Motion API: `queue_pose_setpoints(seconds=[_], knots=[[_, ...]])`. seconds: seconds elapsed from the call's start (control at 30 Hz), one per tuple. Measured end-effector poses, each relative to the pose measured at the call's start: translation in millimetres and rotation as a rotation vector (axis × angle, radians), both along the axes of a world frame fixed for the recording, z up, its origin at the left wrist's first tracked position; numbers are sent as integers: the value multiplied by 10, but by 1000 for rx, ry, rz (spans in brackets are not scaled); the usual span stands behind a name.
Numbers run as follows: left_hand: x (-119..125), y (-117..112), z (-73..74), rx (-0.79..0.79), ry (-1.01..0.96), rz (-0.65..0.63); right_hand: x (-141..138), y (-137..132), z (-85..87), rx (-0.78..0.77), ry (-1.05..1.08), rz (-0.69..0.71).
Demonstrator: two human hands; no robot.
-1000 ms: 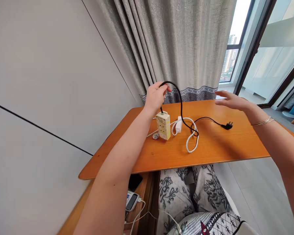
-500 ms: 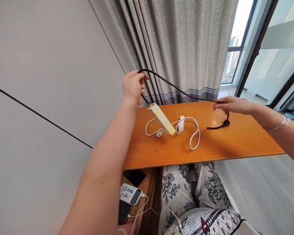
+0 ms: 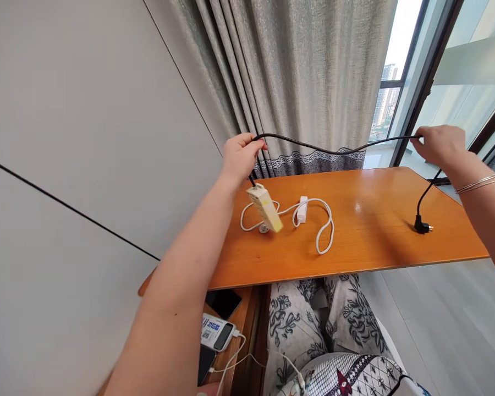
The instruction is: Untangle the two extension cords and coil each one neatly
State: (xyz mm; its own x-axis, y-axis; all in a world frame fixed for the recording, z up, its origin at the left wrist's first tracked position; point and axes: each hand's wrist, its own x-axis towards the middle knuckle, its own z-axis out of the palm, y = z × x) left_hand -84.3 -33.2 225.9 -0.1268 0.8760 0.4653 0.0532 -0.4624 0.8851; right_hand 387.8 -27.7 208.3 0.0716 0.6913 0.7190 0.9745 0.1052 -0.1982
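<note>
My left hand is closed around a black power cord, close to the end where a cream power strip dangles over the table. Off to the right, my right hand grips the same cord, which sags slightly between both hands. Below the right hand hangs the cord's black plug, its metal prongs pointing right. On the tabletop beneath lies a white cord in loose loops, with a small white power strip and a round white plug partly behind the cream strip.
The orange wooden table spans the view in front of my lap. Beyond it hangs a grey curtain, with a window to the right. Lower left, a power bank with white cables rests on a wooden surface beside a dark phone.
My right hand has moved right and up along with the cord, drawing it out longer between the hands. The black plug has shifted right. The cream strip has swung to hang more upright.
</note>
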Motion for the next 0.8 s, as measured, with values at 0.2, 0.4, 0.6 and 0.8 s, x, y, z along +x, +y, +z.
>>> queue_pose_setpoints(seconds=[0.2,0.4,0.6,0.8], knots=[[256,-21,15,-64,-50,-125,-899,116,-220,-359,-135,-19],[512,-60,5,-93,-81,-221,-1947,-33,-438,-505,70,719],[417,68,-128,-125,-158,-296,-2164,-64,-401,-201,666,859],[455,227,-463,-177,-151,-401,-2211,117,-303,27,822,791]])
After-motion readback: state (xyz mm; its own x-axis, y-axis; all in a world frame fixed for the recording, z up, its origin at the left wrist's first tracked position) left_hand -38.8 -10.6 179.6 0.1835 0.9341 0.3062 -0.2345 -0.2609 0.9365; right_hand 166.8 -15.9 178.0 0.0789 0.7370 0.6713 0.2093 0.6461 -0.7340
